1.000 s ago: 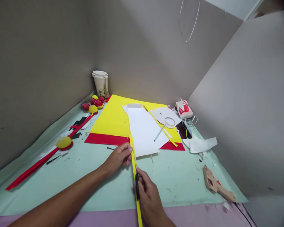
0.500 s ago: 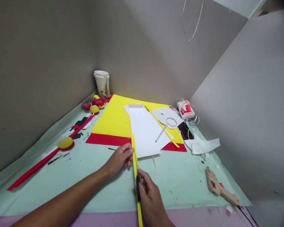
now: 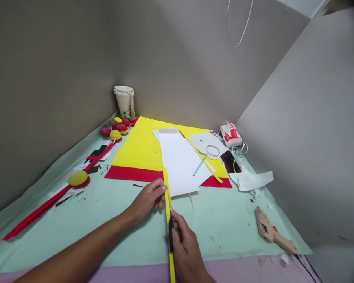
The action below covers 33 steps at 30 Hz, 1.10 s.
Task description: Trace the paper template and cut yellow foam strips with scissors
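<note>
A long narrow yellow strip (image 3: 166, 188) runs toward me over the pale green table cover (image 3: 230, 220). My left hand (image 3: 149, 198) pinches the strip near its far end, fingers closed on its left edge. Nearer to me, my right hand (image 3: 187, 247) grips a slim black-handled cutting tool (image 3: 170, 232) whose thin metal tip lies along the strip. The strip's far end overlaps a white sheet (image 3: 179, 161) that rests on a large yellow sheet (image 3: 141, 147) with a red sheet (image 3: 126, 173) under it.
A stacked paper cup (image 3: 124, 101) stands in the far corner beside red and yellow round pieces (image 3: 116, 129). Long red strips (image 3: 41, 210) and a yellow disc (image 3: 77, 178) lie at left. A glue gun (image 3: 273, 232), crumpled paper (image 3: 250, 180) and a red-white packet (image 3: 230, 134) sit at right. Grey walls enclose three sides.
Both hands stay on the strip with hardly any shift. The view has moved slightly.
</note>
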### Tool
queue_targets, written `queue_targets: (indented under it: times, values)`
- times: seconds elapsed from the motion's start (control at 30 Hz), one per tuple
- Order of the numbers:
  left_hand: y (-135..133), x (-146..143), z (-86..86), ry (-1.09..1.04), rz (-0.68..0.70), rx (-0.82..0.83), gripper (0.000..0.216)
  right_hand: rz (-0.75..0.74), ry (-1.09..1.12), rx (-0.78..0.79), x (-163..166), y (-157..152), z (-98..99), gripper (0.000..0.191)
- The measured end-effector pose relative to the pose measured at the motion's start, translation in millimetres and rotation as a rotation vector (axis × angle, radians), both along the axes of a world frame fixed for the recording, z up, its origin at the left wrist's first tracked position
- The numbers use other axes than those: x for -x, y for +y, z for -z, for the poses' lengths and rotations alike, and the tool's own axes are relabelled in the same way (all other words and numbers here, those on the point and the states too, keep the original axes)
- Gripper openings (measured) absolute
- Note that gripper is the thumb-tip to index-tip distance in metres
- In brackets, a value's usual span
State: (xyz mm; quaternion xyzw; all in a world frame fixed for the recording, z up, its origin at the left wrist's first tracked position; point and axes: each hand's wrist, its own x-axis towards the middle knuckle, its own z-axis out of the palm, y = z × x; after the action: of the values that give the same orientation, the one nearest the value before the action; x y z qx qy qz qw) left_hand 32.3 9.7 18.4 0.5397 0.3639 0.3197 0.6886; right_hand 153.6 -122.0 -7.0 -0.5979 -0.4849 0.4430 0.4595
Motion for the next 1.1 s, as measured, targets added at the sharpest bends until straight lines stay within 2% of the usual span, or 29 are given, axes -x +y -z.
queue_targets:
  times: [0.23, 0.53, 0.8, 1.1]
  values:
    - [-1.1, 0.0, -0.3, -0.004, 0.000, 0.010, 0.025, -0.007, -0.006, -0.030, -0.8, 0.9, -0.1, 0.044]
    - [2.8, 1.4, 1.3, -0.014, -0.038, 0.001, 0.026, -0.020, 0.034, 0.026, -1.8, -0.1, -1.4, 0.043]
    - [0.6, 0.1, 0.1, 0.012, 0.011, -0.021, 0.024, 0.024, 0.015, 0.037, 2.1, 1.6, -5.9, 0.042]
    - [-0.3, -0.2, 0.8, 0.014, 0.014, -0.021, 0.025, 0.005, 0.005, -0.008, 2.0, 1.3, -7.1, 0.041]
